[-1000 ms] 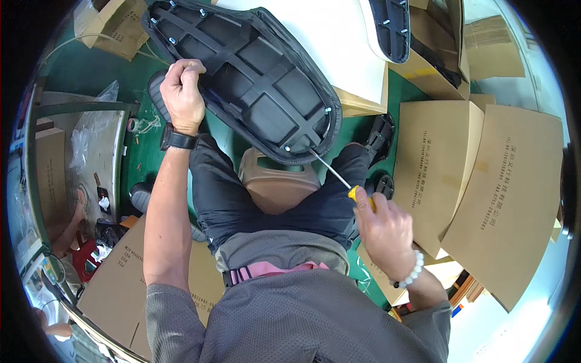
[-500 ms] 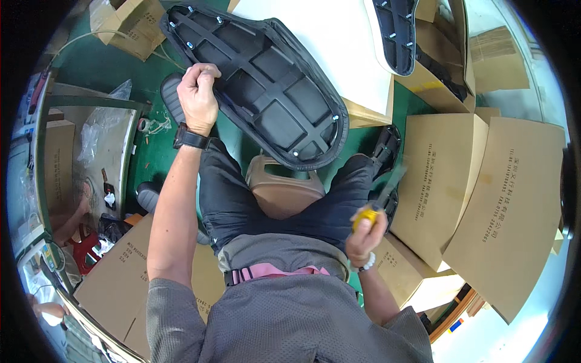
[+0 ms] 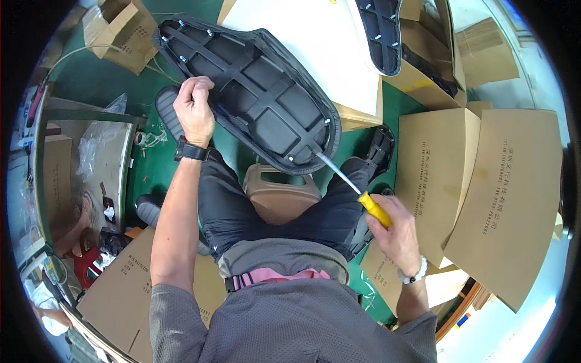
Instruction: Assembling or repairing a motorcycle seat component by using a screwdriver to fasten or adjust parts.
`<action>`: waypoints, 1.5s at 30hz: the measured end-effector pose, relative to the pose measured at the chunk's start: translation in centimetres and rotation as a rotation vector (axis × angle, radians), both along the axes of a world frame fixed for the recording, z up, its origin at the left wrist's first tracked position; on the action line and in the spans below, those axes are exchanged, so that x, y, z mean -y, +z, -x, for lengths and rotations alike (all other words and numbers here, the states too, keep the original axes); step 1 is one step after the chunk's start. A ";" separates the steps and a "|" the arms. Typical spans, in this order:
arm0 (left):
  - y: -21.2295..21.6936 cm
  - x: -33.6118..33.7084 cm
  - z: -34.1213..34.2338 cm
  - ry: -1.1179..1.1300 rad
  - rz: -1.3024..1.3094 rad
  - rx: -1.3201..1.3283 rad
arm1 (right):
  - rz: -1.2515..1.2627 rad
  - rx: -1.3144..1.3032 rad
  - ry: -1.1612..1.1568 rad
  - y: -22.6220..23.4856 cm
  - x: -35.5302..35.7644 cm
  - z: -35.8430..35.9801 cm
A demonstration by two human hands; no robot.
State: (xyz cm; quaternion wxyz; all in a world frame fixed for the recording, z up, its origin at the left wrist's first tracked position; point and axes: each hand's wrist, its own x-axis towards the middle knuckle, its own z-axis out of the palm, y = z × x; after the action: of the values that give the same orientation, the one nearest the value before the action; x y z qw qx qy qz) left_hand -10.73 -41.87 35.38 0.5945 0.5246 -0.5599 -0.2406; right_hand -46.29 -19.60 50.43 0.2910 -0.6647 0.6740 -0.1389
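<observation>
A long black padded seat (image 3: 254, 97) lies with its ribbed underside up, its far end over a white-topped table. Silver bolts stick up near both of its ends. My left hand (image 3: 195, 112) is closed on the seat's left edge. In my right hand (image 3: 393, 233) is a screwdriver (image 3: 375, 210) with a yellow handle and a bright metal shaft. The shaft points up and left, and its tip meets the inner rim at the seat's near end, beside a bolt. Just what the tip touches is too small to tell.
A second black underside piece (image 3: 381, 36) with bolts lies on the white tabletop (image 3: 290, 36). A beige plastic stool (image 3: 281, 196) stands between my legs. Large cardboard boxes (image 3: 433, 175) are at the right, another (image 3: 124, 284) at lower left. A metal-framed rack (image 3: 115, 157) stands left.
My right hand has swung the screwdriver from beside my right thigh up to the seat's near rim. My left hand keeps its hold on the seat edge.
</observation>
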 end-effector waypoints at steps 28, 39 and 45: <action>0.3 0.6 0.0 0.019 -0.008 0.040 | 0.195 -0.361 0.234 -6.4 -4.7 -4.1; -0.4 0.6 -0.7 -0.032 0.017 0.037 | 0.024 -0.211 0.271 1.5 1.0 -1.2; -0.4 0.6 -0.4 -0.048 -0.003 0.022 | -0.119 -0.475 0.508 4.5 5.5 -2.8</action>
State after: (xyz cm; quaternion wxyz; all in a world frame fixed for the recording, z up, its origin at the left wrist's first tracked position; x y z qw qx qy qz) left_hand -10.33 -42.50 35.01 0.5814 0.5145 -0.5786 -0.2497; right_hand -43.45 -25.14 54.90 0.1895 -0.8067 0.5430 0.1357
